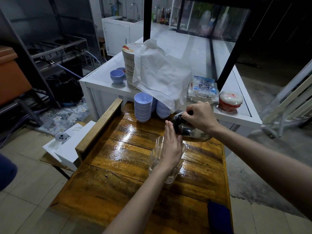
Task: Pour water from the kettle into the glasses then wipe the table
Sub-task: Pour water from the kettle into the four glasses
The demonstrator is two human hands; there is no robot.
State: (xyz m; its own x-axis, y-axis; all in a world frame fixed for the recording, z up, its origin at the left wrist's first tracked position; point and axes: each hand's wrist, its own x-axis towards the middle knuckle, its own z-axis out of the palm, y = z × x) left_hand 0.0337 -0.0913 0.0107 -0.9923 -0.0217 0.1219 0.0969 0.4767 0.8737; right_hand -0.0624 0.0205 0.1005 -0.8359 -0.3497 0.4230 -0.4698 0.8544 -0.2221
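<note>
A shiny metal kettle [190, 131] with a black top stands on the wet wooden table [128, 166]. My right hand [200, 116] grips its black handle from above. Clear ribbed glasses [156, 159] stand close together just in front of the kettle, partly hidden by my left hand [171, 146]. That hand is held flat with straight fingers over the glasses, its fingertips reaching the kettle's side. A dark blue cloth [218, 215] lies at the table's near right corner.
Stacks of lilac bowls [142, 107] stand at the table's far end. Behind is a white counter [101, 81] with a plate stack under a white cloth [160, 73], a plastic packet [202, 89] and a red-and-white wrapped pack [230, 100]. A white box [70, 144] sits left of the table.
</note>
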